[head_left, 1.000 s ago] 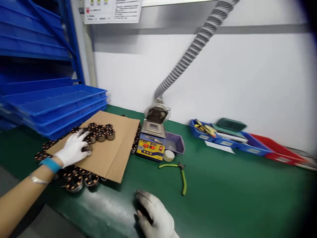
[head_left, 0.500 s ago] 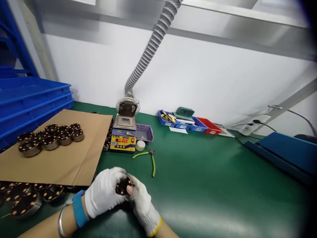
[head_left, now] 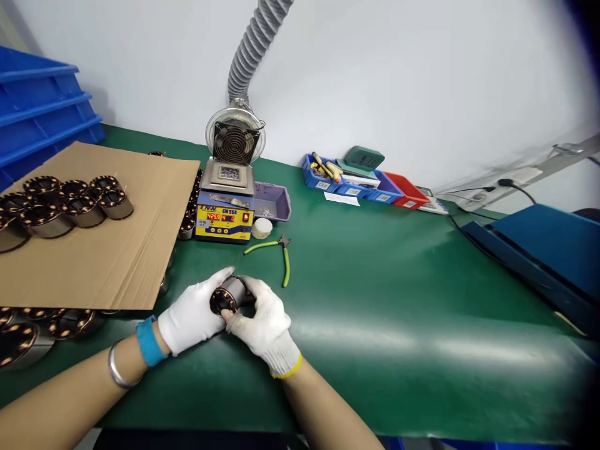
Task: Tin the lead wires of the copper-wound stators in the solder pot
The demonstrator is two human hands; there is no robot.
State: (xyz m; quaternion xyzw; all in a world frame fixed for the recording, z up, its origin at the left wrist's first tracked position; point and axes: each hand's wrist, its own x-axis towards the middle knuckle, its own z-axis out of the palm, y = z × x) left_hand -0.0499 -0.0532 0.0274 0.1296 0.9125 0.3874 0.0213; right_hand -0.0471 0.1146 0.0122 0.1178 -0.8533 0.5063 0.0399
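Both my gloved hands meet low at the centre over the green mat (head_left: 384, 294). My left hand (head_left: 190, 317) and my right hand (head_left: 260, 319) are both closed around one round motor stator (head_left: 225, 298), a metal ring with copper windings, tilted so its end faces me. Several more stators (head_left: 70, 203) stand in a cluster on a cardboard sheet (head_left: 117, 250) at the left. Others lie under the cardboard's near edge (head_left: 42, 325).
A yellow and blue soldering station (head_left: 224, 215) with a fan and grey extraction hose (head_left: 250, 44) stands behind my hands. Green-handled cutters (head_left: 276, 253) lie beside it. Small blue and red bins (head_left: 360, 181) line the wall. Blue trays (head_left: 42, 106) are stacked far left, a blue tray (head_left: 544, 250) right.
My left hand left the stators on the cardboard and joined the right hand, both now gripping one stator. The view swung right and down.
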